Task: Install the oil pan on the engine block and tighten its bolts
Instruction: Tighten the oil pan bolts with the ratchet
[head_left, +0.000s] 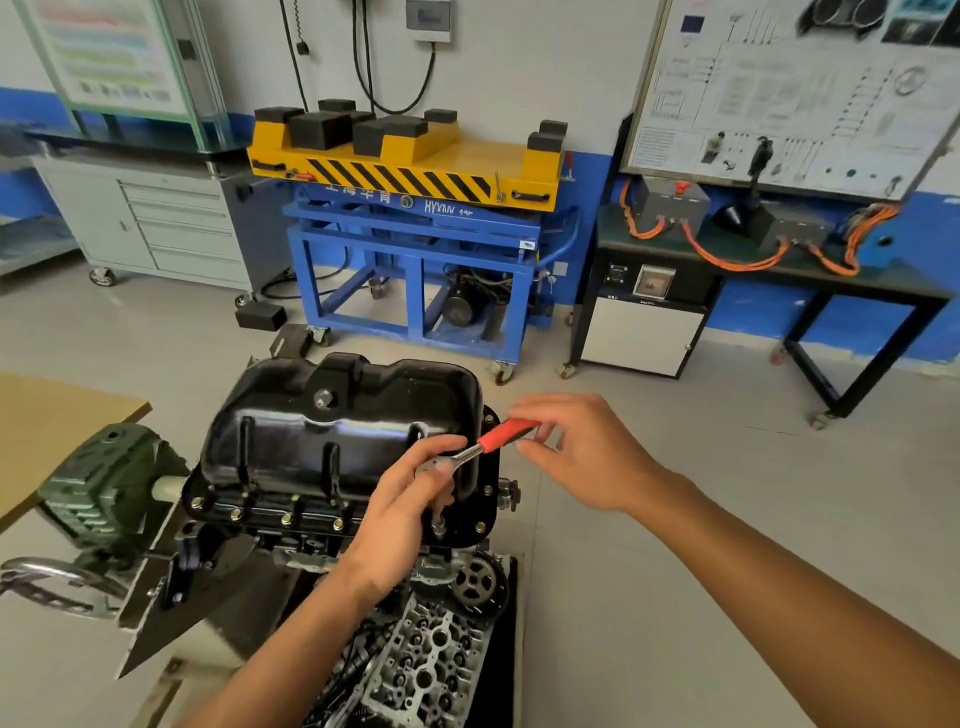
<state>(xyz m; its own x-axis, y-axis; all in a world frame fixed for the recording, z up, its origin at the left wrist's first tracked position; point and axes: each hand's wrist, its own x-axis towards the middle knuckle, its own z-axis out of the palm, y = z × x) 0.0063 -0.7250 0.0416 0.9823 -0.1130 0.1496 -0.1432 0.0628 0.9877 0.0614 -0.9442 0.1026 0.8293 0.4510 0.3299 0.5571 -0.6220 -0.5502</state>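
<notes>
As left hand (408, 501) steadies the ratchet (466, 453), right hand (574, 449) pinches its handle (506, 432).

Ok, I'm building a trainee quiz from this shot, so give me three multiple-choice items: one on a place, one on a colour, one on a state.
1. Where is the ratchet working?
A) at the far left of the pan
B) at the near right corner of the oil pan
C) at the drain plug

2. What colour is the ratchet's grip?
A) blue
B) red
C) green

3. How is the oil pan?
A) seated on the engine block
B) lying on the floor
C) lifted in both hands

Answers: B, the left hand holds the ratchet's head over that corner; B, the right hand pinches a red grip; A, its rim lies on the block with bolts in it.
</notes>
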